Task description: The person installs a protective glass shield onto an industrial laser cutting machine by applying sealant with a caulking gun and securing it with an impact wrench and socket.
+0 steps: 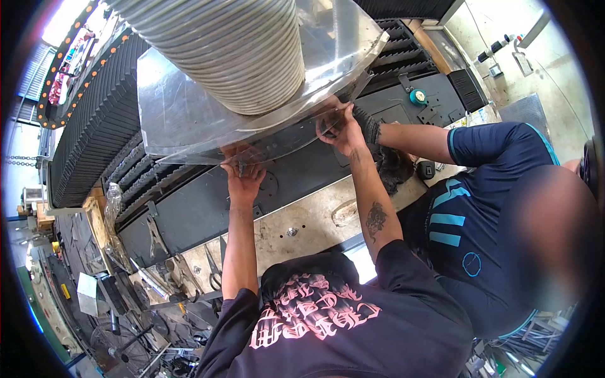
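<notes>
A clear plastic sheet point(173, 126) is bent upward along its near edge under a large ribbed hose point(246, 57). My left hand point(244, 179) grips the near edge toward the left, with several fingers showing through the plastic. Farther right, my right hand point(343, 131) holds the same edge, its thumb outside and its fingers seen through the sheet. A dark grey metal plate point(189, 205) lies beneath both hands. Beside my right forearm is a dark shaggy cloth point(392, 170).
A co-worker in a navy jersey point(466, 214) stands close on the right, one arm reaching toward the cloth. Locking pliers point(155, 237) and scissors point(213, 264) lie at the left of the worn bench point(309, 217). A green round object point(418, 97) sits on the plate. Black bellows point(94, 126) rise at left.
</notes>
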`<state>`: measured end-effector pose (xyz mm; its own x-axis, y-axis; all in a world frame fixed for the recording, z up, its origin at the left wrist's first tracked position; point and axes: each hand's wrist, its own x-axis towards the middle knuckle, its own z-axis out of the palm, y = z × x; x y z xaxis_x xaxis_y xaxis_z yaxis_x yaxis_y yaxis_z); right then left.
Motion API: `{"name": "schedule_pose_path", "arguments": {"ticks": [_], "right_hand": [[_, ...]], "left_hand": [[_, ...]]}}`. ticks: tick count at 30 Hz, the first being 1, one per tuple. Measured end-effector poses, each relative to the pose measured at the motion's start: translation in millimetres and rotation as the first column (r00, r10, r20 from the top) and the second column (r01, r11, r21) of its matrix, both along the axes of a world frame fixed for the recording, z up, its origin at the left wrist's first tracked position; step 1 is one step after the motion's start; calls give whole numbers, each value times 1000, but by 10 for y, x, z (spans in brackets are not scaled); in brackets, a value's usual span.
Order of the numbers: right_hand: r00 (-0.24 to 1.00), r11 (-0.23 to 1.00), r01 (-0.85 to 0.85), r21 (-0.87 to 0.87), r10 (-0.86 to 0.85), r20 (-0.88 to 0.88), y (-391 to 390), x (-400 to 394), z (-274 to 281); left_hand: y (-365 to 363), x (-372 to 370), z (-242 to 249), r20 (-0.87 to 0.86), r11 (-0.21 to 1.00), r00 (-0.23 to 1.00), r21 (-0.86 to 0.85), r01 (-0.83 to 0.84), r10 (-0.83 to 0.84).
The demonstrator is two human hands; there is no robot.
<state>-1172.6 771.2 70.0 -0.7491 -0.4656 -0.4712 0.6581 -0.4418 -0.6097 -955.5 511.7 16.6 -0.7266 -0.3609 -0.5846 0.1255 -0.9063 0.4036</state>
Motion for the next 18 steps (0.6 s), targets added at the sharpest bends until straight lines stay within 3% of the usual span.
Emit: {"name": "schedule_pose_path", "arguments": {"ticks": [12, 18], "right_hand": [[998, 999, -35, 39, 37, -51, 4, -24, -93], [998, 991, -47, 126, 52, -31, 28, -111, -138]], "left_hand": [[-45, 22, 34, 9, 1000, 1000, -19, -19, 19], [-101, 43, 68, 33, 996, 998, 76, -46, 44]]}}
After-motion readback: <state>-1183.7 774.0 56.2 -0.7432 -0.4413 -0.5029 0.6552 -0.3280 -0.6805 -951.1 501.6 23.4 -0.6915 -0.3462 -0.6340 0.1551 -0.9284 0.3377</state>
